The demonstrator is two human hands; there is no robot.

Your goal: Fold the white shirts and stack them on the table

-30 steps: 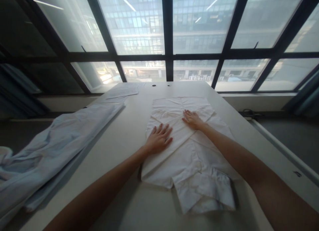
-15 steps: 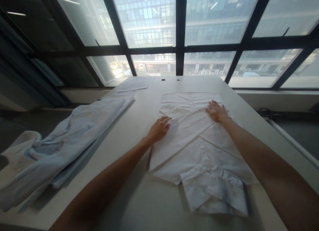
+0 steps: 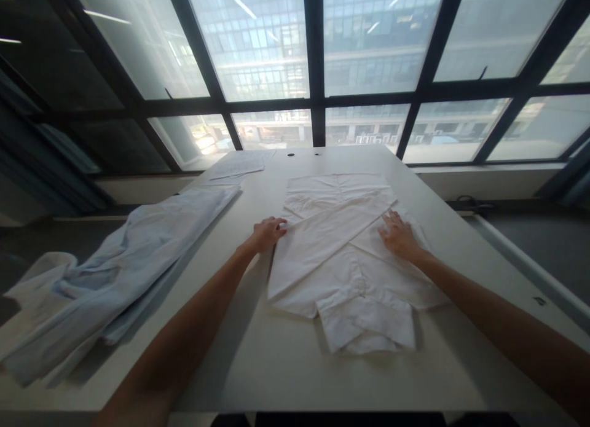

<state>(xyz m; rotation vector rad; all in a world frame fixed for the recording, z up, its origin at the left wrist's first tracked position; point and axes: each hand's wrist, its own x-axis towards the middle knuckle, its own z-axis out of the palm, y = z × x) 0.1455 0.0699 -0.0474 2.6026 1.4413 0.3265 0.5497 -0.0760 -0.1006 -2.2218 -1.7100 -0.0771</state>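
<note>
A white shirt (image 3: 318, 249) lies spread on the table, its collar (image 3: 369, 325) toward me. One sleeve (image 3: 341, 230) is folded diagonally over the body, and creases run across the far part. My left hand (image 3: 268, 232) is at the shirt's left edge, fingers stretched toward the cloth and touching its border; it holds nothing that I can see. On the right side of the shirt, just below the folded sleeve, my right hand (image 3: 397, 235) rests flat with its fingers spread.
A pile of pale garments (image 3: 124, 261) lies along the left side of the white table (image 3: 258, 378). Paper sheets (image 3: 239, 164) are at the far left, near two small holes in the tabletop. Large windows (image 3: 271, 46) stand behind. A white pipe (image 3: 525, 267) runs beyond the right edge.
My left hand has moved left, from on the shirt to its edge. My right hand has come nearer, off the sleeve's far end. The camera view has shifted slightly.
</note>
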